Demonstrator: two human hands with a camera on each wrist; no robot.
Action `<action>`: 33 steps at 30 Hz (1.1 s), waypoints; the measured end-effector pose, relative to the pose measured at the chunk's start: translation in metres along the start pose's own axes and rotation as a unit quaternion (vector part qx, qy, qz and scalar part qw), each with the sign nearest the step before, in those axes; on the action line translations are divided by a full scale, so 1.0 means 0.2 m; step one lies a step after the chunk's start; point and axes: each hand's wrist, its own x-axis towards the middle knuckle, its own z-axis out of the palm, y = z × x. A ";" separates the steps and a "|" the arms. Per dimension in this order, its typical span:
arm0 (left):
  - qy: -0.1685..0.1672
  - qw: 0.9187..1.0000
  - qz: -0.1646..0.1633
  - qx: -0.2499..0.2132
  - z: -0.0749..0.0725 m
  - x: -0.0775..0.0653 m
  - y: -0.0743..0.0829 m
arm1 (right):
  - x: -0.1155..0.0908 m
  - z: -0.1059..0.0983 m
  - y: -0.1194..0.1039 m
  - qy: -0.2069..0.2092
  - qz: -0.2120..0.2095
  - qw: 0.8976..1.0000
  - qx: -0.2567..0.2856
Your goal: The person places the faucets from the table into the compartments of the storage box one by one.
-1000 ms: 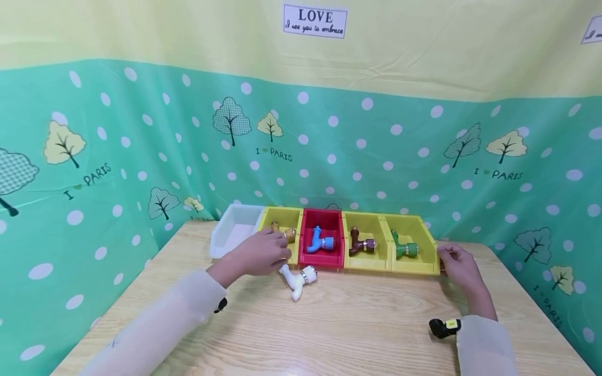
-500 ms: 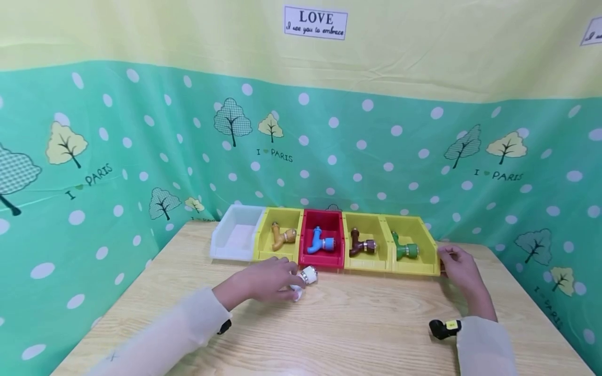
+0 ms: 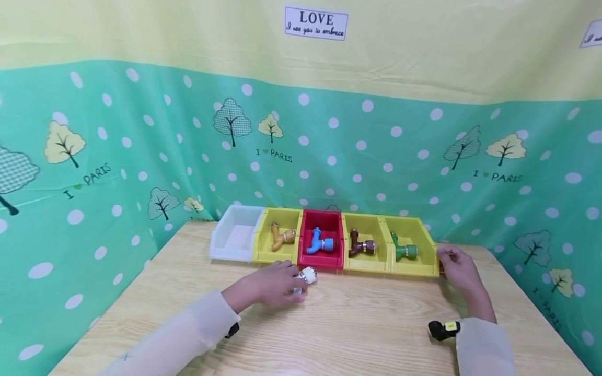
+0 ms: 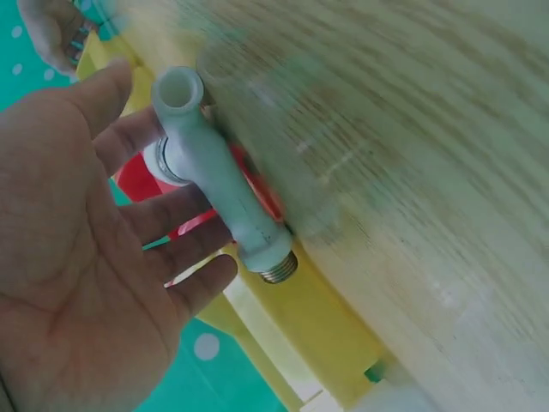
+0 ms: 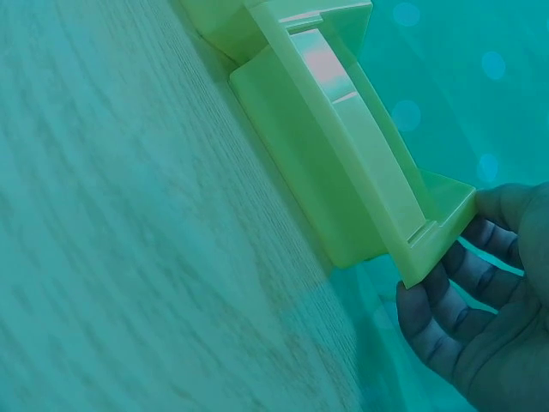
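A white plastic tap (image 3: 309, 275) lies on the table in front of the red bin, partly hidden by my left hand (image 3: 278, 284) in the head view. In the left wrist view, the tap's spout and threaded end (image 4: 278, 269) show, and relaxed fingers (image 4: 176, 215) reach along its far side with the thumb apart from it. My right hand (image 3: 462, 270) holds the outer edge of the rightmost yellow bin (image 3: 416, 267). In the right wrist view, its thumb lies at the corner of that bin's rim (image 5: 459, 202) and the fingertips curl under it.
The joined row of bins holds an orange tap (image 3: 282, 237), a blue tap (image 3: 320, 243), a brown tap (image 3: 361, 244) and a green tap (image 3: 404, 250). A clear white bin (image 3: 233, 243) at the left end has nothing in it. A polka-dot curtain (image 3: 376, 136) hangs behind the table.
My left hand has come down from the left yellow bin and moved to the white tap, then slightly right. The right hand stays at the bin's edge.
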 end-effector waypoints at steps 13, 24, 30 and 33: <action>0.002 0.999 0.035 0.029 0.00 0.02 -0.02 | 0.01 -0.01 -0.01 0.001 0.001 1.000 -0.007; 0.042 0.990 0.106 0.088 0.00 -0.01 0.00 | 0.01 0.00 -0.01 0.010 0.002 1.000 -0.009; 0.071 0.980 0.139 0.123 -0.05 -0.04 -0.02 | 0.01 0.00 -0.01 0.009 0.002 1.000 -0.006; 0.076 0.977 0.145 0.137 -0.08 -0.06 -0.04 | 0.01 0.00 -0.01 0.008 0.001 1.000 -0.005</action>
